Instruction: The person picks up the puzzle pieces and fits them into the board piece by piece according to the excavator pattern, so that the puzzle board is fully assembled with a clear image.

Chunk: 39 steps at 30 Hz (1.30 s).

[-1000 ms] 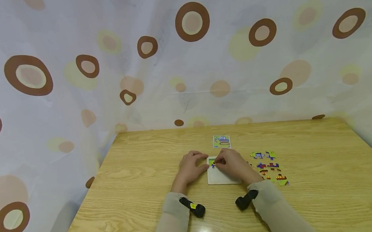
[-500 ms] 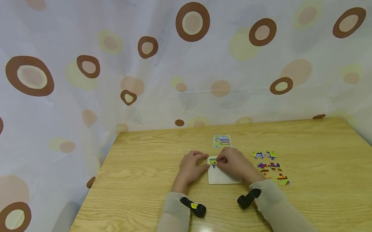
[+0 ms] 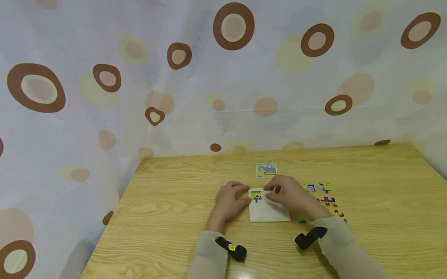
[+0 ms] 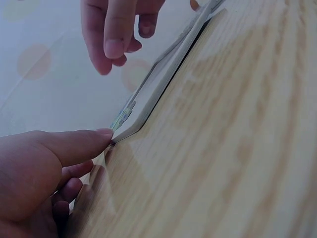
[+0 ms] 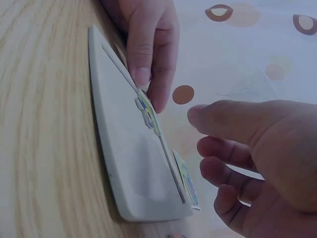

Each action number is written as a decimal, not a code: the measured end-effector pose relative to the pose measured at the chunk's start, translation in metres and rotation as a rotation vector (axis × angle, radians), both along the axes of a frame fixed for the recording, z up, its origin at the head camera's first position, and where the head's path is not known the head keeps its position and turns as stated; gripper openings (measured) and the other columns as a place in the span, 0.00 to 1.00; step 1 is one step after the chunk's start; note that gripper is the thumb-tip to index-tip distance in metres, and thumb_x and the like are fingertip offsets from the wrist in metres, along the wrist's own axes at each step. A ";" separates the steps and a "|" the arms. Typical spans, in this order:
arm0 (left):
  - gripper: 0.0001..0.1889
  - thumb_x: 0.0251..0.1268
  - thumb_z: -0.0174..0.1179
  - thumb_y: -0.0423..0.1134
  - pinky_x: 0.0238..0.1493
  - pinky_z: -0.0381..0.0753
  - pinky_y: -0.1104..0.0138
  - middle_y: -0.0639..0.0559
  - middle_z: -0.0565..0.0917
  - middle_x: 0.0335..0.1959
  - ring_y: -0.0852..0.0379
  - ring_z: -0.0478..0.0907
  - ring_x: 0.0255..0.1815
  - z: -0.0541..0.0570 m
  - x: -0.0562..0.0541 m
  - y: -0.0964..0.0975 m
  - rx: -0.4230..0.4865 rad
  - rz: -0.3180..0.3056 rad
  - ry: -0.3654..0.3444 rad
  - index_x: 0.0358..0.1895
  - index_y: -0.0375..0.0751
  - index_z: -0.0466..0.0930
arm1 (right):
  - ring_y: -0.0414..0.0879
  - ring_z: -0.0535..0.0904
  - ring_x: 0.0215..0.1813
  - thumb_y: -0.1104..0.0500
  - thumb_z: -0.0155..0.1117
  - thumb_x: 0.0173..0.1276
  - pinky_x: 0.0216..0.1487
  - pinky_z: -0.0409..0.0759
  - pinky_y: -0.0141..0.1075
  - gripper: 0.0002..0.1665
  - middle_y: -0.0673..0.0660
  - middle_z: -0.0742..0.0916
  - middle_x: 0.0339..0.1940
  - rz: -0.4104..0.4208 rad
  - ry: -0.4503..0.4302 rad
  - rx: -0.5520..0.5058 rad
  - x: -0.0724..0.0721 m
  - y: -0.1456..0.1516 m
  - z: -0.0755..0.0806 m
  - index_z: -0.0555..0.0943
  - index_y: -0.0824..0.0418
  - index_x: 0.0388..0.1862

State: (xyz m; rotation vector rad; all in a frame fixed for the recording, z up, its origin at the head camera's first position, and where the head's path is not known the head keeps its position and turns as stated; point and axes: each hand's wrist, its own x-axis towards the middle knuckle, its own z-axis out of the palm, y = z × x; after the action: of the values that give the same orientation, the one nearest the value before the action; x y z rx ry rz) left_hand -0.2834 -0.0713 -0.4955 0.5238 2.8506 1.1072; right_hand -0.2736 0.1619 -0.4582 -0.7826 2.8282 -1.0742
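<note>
Head view: a white tray [image 3: 269,214] is lying flat on the wooden table [image 3: 166,202], just below and right of the frame's centre. A coloured puzzle section [image 3: 257,196] is occupying the tray's upper-left corner. The left hand [image 3: 229,201] is touching the tray at its left edge, thumb and forefinger spread, steadying rather than clenching. The right hand [image 3: 293,193] is hovering over the tray's upper right; the right wrist view is showing its thumb and fingers parted, released, grasping nothing. A picture card [image 3: 266,170] is lying just above the tray. Loose puzzle pieces [image 3: 328,201] are lying to the right, partly hidden by the right forearm. Black wrist devices [image 3: 234,250] are sitting at both sleeves [image 3: 207,260], lower centre. Patterned sheeting [image 3: 220,80] is filling the upper frame.
</note>
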 end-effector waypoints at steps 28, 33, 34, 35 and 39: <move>0.19 0.67 0.65 0.44 0.64 0.61 0.47 0.49 0.74 0.62 0.43 0.66 0.64 0.001 0.002 -0.002 0.013 -0.010 0.010 0.60 0.49 0.82 | 0.53 0.77 0.46 0.62 0.65 0.70 0.44 0.77 0.48 0.16 0.59 0.85 0.47 -0.067 0.083 -0.005 0.004 0.064 0.009 0.83 0.65 0.54; 0.20 0.67 0.65 0.46 0.64 0.61 0.46 0.49 0.73 0.62 0.43 0.66 0.65 -0.001 0.000 -0.002 0.011 -0.022 0.015 0.60 0.50 0.81 | 0.56 0.78 0.47 0.62 0.65 0.69 0.44 0.78 0.50 0.16 0.59 0.85 0.47 -0.093 0.084 0.017 0.007 0.076 0.009 0.83 0.66 0.54; 0.20 0.67 0.65 0.46 0.64 0.61 0.47 0.49 0.73 0.62 0.44 0.66 0.65 -0.002 0.000 -0.002 0.009 -0.022 0.014 0.61 0.50 0.81 | 0.56 0.78 0.47 0.63 0.66 0.69 0.44 0.78 0.50 0.16 0.60 0.85 0.47 -0.101 0.084 0.023 0.007 0.078 0.009 0.83 0.66 0.54; 0.20 0.67 0.64 0.46 0.64 0.61 0.47 0.50 0.73 0.62 0.44 0.66 0.65 -0.003 -0.001 -0.002 0.006 -0.021 0.013 0.61 0.50 0.81 | 0.56 0.78 0.47 0.63 0.66 0.69 0.44 0.78 0.50 0.16 0.60 0.85 0.47 -0.108 0.086 0.029 0.008 0.080 0.009 0.83 0.66 0.54; 0.20 0.67 0.64 0.47 0.65 0.60 0.47 0.50 0.73 0.63 0.45 0.65 0.65 -0.004 -0.003 -0.001 0.000 -0.015 0.009 0.61 0.51 0.81 | 0.57 0.77 0.48 0.63 0.66 0.68 0.44 0.77 0.50 0.17 0.61 0.84 0.48 -0.125 0.083 0.039 0.006 0.086 0.009 0.83 0.67 0.55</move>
State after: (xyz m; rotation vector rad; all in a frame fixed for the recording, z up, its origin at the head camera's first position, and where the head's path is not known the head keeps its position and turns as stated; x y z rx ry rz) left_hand -0.2859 -0.0726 -0.5000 0.5500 2.8492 1.1059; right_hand -0.2672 0.2478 -0.4489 -0.6709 2.9937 -1.0209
